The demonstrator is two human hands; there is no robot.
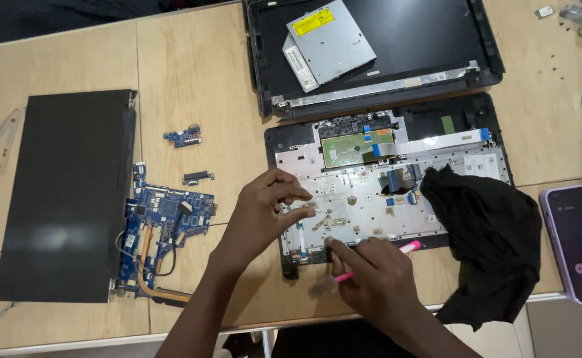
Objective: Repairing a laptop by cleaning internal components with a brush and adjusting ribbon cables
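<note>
A: Laptop base (344, 199), opened up, sits mid-table w/ its silver inner plate facing up. Both hands are on its near edge.

B: Left hand?

A: Left hand (264, 212) hovers over the base's left part, thumb and forefinger pinched narrow, other fingers curled loosely. Can't tell if sth tiny is between the tips.

B: Right?

A: Right hand (370, 278) is closed round a pink-handled brush (370, 265), bristle end poking out left past the base's front edge, forefinger tip touching the base rim.

B: Around it?

A: Black cloth (490, 232) drapes over the base's right corner and off the table edge. Screen lid (490, 53) lies just behind the base, w/ a silver optical drive (330, 40) resting in it. Blue motherboard (158, 232) lies left of the hands, beside a dark LCD panel (65, 192). Two small boards, a blue one (183, 136) and a dark one (198, 177), lie betw. mobo and base. Phone (579, 242) at far right, screen lit. Only one view, head cam.
</note>
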